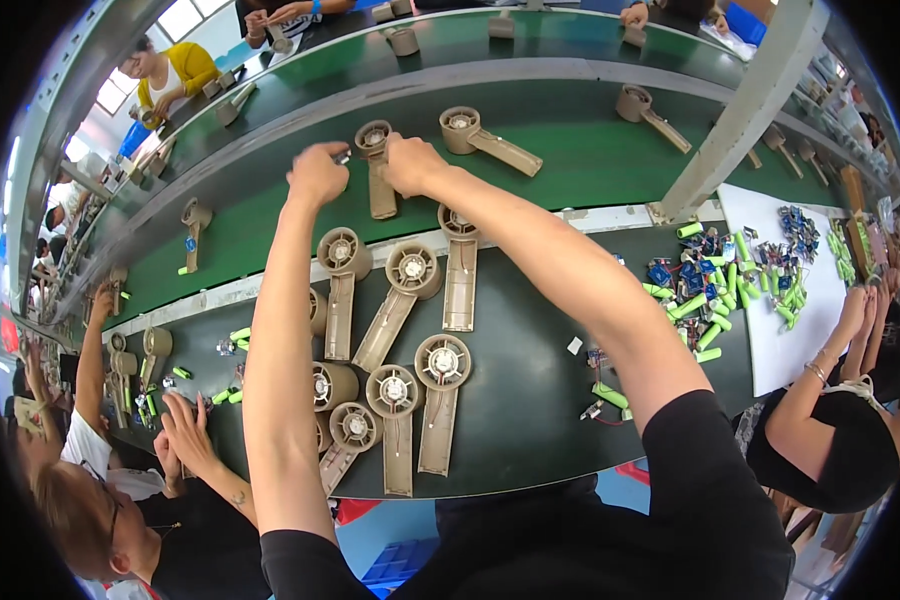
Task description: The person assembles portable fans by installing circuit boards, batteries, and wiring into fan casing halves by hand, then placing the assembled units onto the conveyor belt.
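Over the green belt, my right hand [412,165] grips a beige handheld-fan housing [382,195] near where its round head meets its handle. The housing's head faces away from me and its handle points toward me. Just left of it, my left hand [319,173] is closed, with a small dark and shiny thing [343,157] at its fingertips that is too small to make out. Several more beige fan housings [412,270] with white motor centres lie below my hands on the dark green bench, some partly hidden by my left forearm.
Another fan housing [490,142] lies on the belt [570,150] to the right. Light-green battery cells with blue circuit boards [705,275] are heaped at the bench's right. A metal post [740,115] rises there. Co-workers sit on both sides, one person's hand [185,435] close to my left.
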